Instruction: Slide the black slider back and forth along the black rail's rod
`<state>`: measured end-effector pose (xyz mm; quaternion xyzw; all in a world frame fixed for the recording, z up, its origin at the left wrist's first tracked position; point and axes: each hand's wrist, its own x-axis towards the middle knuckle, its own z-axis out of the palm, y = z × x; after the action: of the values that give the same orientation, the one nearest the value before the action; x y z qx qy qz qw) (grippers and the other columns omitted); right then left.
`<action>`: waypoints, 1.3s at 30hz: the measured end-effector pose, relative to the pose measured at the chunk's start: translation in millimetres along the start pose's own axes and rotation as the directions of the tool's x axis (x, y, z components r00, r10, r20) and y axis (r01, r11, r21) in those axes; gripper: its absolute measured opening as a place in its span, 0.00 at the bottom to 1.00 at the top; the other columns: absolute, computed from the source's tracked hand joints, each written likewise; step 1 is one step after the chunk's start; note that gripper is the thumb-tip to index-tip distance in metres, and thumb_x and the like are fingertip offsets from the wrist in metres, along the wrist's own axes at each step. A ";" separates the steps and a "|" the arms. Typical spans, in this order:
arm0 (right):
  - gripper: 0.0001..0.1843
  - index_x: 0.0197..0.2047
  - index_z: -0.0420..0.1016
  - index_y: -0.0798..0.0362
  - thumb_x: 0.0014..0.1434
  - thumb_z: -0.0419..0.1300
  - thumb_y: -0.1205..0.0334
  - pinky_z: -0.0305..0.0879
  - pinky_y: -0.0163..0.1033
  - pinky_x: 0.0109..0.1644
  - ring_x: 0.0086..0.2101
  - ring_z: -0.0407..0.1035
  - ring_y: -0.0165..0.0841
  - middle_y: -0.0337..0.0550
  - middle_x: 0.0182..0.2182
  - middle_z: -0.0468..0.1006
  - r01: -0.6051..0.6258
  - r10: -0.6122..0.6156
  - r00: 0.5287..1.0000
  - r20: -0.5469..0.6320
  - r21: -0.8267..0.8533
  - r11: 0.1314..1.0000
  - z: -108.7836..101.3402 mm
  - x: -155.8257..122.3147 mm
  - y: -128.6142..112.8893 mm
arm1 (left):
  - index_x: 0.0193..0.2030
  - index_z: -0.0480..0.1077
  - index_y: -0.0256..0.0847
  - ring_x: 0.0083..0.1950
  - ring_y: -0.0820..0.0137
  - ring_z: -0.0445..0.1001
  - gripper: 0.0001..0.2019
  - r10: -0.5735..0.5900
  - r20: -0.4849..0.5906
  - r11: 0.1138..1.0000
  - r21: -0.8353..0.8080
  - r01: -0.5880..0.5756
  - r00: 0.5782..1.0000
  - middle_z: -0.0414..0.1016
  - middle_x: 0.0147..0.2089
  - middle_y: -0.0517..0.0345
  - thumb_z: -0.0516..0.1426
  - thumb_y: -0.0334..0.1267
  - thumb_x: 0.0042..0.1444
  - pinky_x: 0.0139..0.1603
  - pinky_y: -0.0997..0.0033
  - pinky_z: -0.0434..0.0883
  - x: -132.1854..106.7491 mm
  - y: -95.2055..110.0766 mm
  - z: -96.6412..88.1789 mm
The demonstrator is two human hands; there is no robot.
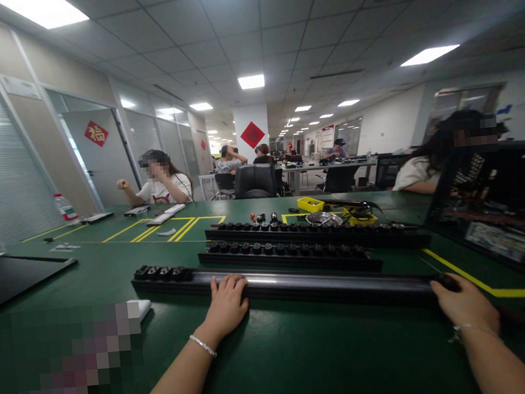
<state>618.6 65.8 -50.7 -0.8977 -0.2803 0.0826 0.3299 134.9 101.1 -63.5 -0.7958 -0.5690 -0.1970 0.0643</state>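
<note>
A long black power strip housing (pixel 325 286) lies across the table in front of me. Several black socket modules (pixel 163 272) sit in its left end; the rest of its length is a smooth, shiny channel. My left hand (pixel 228 301) is closed over the housing's near edge, left of its middle, fingers curled onto the top. At the right end, my right hand (pixel 468 308) is closed with a small dark piece (pixel 449 282) at its fingertips, too dark to identify. Behind lie two similar strips, a nearer one (pixel 290 253) and a farther one (pixel 316 232), lined with socket modules.
Yellow trays (pixel 310 204), a metal dish (pixel 324 218) and cables lie beyond the strips. An open computer case (pixel 500 243) stands at right. On the left are a black panel (pixel 16 277) and a bottle (pixel 64 209). Co-workers sit across the green table (pixel 112 259) and at right.
</note>
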 end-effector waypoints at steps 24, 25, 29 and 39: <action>0.33 0.56 0.61 0.47 0.51 0.45 0.41 0.61 0.53 0.49 0.50 0.61 0.53 0.53 0.53 0.65 -0.041 0.042 0.998 -0.036 0.032 0.999 -6.6 -7.9 -2.6 | 0.49 0.63 0.47 0.58 0.61 0.57 0.17 0.007 -0.009 0.999 0.034 -0.007 1.000 0.65 0.54 0.54 0.51 0.35 0.51 0.61 0.43 0.40 -0.4 0.0 0.2; 0.32 0.56 0.62 0.47 0.51 0.45 0.41 0.61 0.53 0.50 0.50 0.61 0.53 0.52 0.53 0.66 -0.048 0.049 0.998 -0.038 0.032 0.998 -6.5 -7.3 -2.4 | 0.49 0.63 0.47 0.58 0.61 0.57 0.17 0.006 -0.007 0.999 0.034 -0.005 1.000 0.65 0.54 0.54 0.51 0.35 0.50 0.61 0.43 0.40 -0.5 0.2 0.1; 0.32 0.56 0.62 0.46 0.51 0.46 0.42 0.61 0.51 0.50 0.50 0.62 0.51 0.51 0.53 0.66 -0.062 0.062 0.997 -0.036 0.017 0.998 -5.7 -3.5 -0.9 | 0.49 0.63 0.47 0.58 0.61 0.58 0.17 0.004 -0.004 1.000 0.019 -0.004 1.000 0.66 0.53 0.54 0.51 0.35 0.51 0.61 0.43 0.39 -0.5 0.8 -0.5; 0.31 0.54 0.64 0.49 0.50 0.47 0.44 0.61 0.49 0.50 0.50 0.63 0.50 0.52 0.52 0.68 -0.008 0.008 0.998 -0.069 -0.001 1.000 -7.1 -1.0 1.9 | 0.50 0.63 0.46 0.58 0.60 0.57 0.18 -0.007 0.011 1.000 0.031 0.006 1.000 0.65 0.54 0.52 0.51 0.35 0.51 0.61 0.43 0.40 -0.3 1.6 -1.1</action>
<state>621.0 60.2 -46.4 -0.9014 -0.2649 0.0526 0.3383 136.1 99.9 -62.4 -0.7940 -0.5749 -0.1839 0.0727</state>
